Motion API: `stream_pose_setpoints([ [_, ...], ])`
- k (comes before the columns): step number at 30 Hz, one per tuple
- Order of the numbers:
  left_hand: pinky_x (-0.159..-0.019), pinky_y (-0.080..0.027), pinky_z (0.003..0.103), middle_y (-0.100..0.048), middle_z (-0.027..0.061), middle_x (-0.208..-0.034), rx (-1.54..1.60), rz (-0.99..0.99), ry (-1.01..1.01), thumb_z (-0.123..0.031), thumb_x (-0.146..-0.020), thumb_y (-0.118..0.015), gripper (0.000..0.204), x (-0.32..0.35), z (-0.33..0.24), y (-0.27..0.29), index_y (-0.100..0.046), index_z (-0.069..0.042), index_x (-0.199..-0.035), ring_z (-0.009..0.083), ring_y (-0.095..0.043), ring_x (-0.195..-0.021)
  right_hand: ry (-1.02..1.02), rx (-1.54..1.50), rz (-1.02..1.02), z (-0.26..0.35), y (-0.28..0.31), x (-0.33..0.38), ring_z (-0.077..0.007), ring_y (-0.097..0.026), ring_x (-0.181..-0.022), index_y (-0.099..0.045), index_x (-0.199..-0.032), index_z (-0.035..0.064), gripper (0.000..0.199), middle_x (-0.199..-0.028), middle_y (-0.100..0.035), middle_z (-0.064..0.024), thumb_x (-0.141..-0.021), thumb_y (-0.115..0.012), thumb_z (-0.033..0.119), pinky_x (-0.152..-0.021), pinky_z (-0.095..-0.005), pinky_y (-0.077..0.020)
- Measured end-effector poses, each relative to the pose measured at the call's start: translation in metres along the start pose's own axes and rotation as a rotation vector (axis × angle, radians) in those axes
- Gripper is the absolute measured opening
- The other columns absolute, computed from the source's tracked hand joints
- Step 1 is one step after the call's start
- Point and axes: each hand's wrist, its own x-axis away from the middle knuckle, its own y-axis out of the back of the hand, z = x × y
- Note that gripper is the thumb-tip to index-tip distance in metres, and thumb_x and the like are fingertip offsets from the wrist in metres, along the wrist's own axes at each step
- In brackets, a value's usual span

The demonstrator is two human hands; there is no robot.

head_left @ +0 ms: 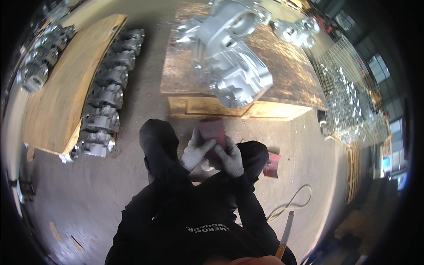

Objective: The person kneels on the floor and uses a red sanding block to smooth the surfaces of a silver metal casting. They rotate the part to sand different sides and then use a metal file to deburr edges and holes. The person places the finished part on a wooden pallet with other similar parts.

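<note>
Big grey metal casting (229,57) lying on wooden pallet (282,79) ahead of me. Both gloved hands, left (195,153) and right (230,157), closing together on red abrasive sheet (213,130) above knees. Judging: am preparing sheet; next needing firm fold, then reach to casting.

Gloves on left hand (195,152) and right hand (230,158): pale grey knit. Sheet (213,130) between them: dull red, possibly abrasive-grained. Second sheet (271,165) on floor: same red. Large casting (229,57): bright silver-grey. Pallet (291,75): rusty brown top, yellow wood edge. Clothing: black.
</note>
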Motion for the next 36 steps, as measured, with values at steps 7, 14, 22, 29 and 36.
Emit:
stream_pose_setpoints([
  [7,-0.114,-0.047,0.041,-0.061,0.0117,-0.141,0.601,0.035,0.107,-0.009,-0.104,-0.063,0.051,-0.003,-0.02,0.023,-0.047,-0.003,-0.152,0.0276,-0.059,-0.13,0.195,0.661,-0.071,0.005,-0.007,-0.036,-0.0318,-0.054,-0.138,-0.033,-0.161,0.0055,0.099,-0.156,-0.046,-0.0195,-0.083,-0.092,0.019,-0.109,-0.0393,-0.0514],
  [14,-0.117,-0.043,0.041,-0.061,0.0104,-0.141,0.671,0.264,0.195,-0.006,-0.104,-0.063,0.051,-0.044,-0.036,-0.009,-0.047,-0.001,-0.152,0.0252,-0.057,-0.132,-0.071,-0.067,0.06,-0.001,0.007,-0.028,-0.0194,-0.05,-0.139,-0.027,-0.166,0.006,0.066,-0.155,-0.05,-0.0091,-0.11,-0.059,0.021,-0.116,-0.034,-0.0408],
  [22,-0.111,-0.043,0.051,-0.064,0.0182,-0.131,-0.608,-0.094,-0.768,-0.023,-0.094,-0.074,0.046,-0.064,-0.114,-0.052,-0.064,-0.008,-0.136,0.0408,-0.057,-0.125,0.488,0.781,-0.503,0.061,0.077,-0.019,-0.0328,-0.061,-0.133,-0.037,-0.164,0.0073,0.069,-0.156,-0.054,-0.0195,-0.103,-0.068,0.022,-0.113,-0.0381,-0.0469],
  [29,-0.111,-0.045,0.048,-0.065,0.012,-0.134,-0.959,0.115,-1.225,-0.025,-0.096,-0.069,0.037,-0.18,-0.207,-0.112,-0.068,-0.012,-0.131,0.0345,-0.059,-0.127,0.875,2.065,-0.134,0.11,0.137,-0.077,-0.0257,-0.056,-0.108,-0.055,-0.153,0.031,0.078,-0.163,-0.048,0.0099,-0.077,-0.068,0.017,-0.084,-0.0384,-0.0496],
  [36,-0.104,-0.049,0.047,-0.073,0.01,-0.108,-1.468,0.393,-1.057,-0.037,-0.104,-0.053,0.035,-0.245,-0.195,-0.147,-0.078,-0.013,-0.109,0.0295,-0.067,-0.109,0.776,1.765,-0.168,0.082,0.1,-0.089,-0.0222,-0.062,-0.103,-0.062,-0.147,0.0203,0.066,-0.157,-0.055,0.0002,-0.082,-0.068,0.014,-0.085,-0.0371,-0.0501],
])
